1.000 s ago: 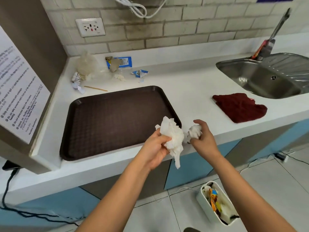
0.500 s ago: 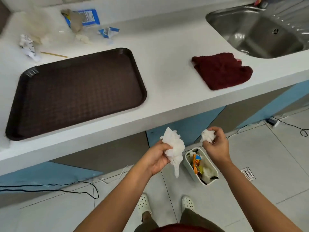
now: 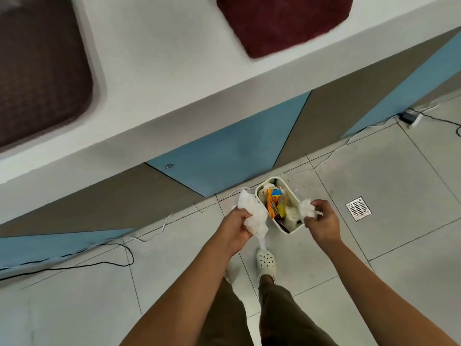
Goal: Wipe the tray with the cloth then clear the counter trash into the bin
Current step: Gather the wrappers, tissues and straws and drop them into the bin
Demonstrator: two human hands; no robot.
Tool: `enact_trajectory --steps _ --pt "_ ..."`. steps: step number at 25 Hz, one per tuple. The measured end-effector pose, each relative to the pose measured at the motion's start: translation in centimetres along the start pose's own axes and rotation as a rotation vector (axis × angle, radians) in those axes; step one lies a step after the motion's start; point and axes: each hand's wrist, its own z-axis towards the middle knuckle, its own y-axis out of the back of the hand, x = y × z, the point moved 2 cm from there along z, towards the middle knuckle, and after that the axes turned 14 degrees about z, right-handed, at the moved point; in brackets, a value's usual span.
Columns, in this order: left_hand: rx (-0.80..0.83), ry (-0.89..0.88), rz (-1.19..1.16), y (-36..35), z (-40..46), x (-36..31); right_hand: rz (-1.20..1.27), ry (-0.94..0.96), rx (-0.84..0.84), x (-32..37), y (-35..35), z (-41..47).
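at frame centre the left hand [image 3: 235,227] grips a crumpled tissue [image 3: 253,214] left of the white bin [image 3: 294,201]; the right hand [image 3: 323,222] pinches a smaller tissue wad [image 3: 307,208] at the bin's right rim. tray [image 3: 42,68] upper left, cloth [image 3: 282,21] top right.

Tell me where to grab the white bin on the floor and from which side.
Take the bin by its right long rim, reaching down from above. It stands upright and open-topped, trash fills the middle, and the cabinets stand behind it. The right hand, now pinching a tissue wad, is nearest.
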Motion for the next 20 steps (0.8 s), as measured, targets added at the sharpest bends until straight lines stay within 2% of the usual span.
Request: enact_trajectory --steps 6,13,20 --pt "0.026 0.052 0.046 -0.2 9.7 3.3 0.122 -0.155 -0.113 -9.1 -0.5 4.2" --pt "0.039 0.066 0.144 -0.5 19.5 6.3 0.193 -0.242 -0.226 -16.2 -2.5 7.4" --pt "0.042 0.086 0.262 -1.6 25.2 8.1 0.195 -0.321 -0.239 -21.0 -2.6 10.3"
